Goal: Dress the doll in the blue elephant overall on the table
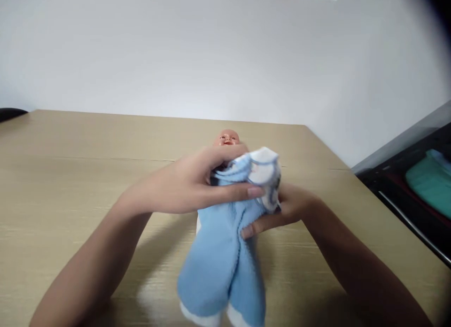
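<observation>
Left hand (192, 181) comes in from the lower left, reaches center frame, closed on the upper part of a light blue baby outfit (211, 261); thumb lies across the front of the bunched cloth, other fingers go over the top edge, tips partly hidden. Right hand (291, 205) comes in from the lower right, also gripping the outfit, just right of and lower than the left hand; thumb pressed on the blue front near the middle seam, rest of the fingers behind the cloth, not visible.

Outfit sits center to bottom center of the frame, two legs pointing down to the bottom edge, white cuffs (200, 315) at the ends. Top part gathered up between the hands, white patterned fabric (264, 169) showing there. Slight blur around the hands.

Doll (228, 137) just above the left hand, center of frame: only the head shows, face toward camera, body hidden by hand and cloth. Can't tell whether any of it is inside the outfit.

Wooden tabletop (81, 186) under it all, spanning most of the lower frame. Pale wall (169, 54) fills the upper half. Right edge: green cloth (428, 183) in a dark rack (384, 190) beside the tabletop. Dark rounded object (12, 113) at left edge, can't tell what.
</observation>
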Available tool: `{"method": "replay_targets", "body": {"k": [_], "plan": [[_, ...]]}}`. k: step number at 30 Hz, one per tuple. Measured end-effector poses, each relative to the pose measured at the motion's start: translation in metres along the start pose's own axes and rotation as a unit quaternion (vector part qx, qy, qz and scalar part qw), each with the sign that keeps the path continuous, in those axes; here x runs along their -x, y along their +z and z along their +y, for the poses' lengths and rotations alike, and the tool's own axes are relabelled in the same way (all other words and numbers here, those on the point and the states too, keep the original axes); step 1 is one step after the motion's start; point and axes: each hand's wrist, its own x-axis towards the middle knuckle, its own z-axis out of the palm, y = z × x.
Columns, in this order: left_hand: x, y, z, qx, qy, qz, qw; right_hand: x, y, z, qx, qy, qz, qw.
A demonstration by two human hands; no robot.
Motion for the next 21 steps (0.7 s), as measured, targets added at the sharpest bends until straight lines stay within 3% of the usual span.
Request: {"method": "replay_targets", "body": {"k": [4,9,13,16,19,21], "plan": [[0.006,-0.017,-0.006,-0.009,-0.055,-0.058,0.997,0.004,-0.003,-0.001,-0.047,-0.011,-0.019,0.999],[0.008,-0.022,-0.013,0.013,-0.049,-0.131,0.99,0.012,0.0,0.001,-0.103,-0.012,-0.014,0.995],[0.008,-0.021,-0.02,0.04,-0.015,-0.084,0.996,0.015,0.0,-0.001,-0.115,-0.007,0.028,0.993],[0.008,-0.025,-0.021,0.074,-0.018,-0.07,0.995,0.014,-0.004,-0.004,-0.146,0.001,-0.045,0.988],[0.007,-0.028,-0.018,0.125,-0.029,-0.163,0.978,0.013,-0.007,-0.005,-0.134,0.027,-0.161,0.977],[0.006,-0.029,-0.018,0.162,-0.054,-0.229,0.958,0.012,-0.007,-0.002,-0.121,0.027,-0.166,0.978]]}}
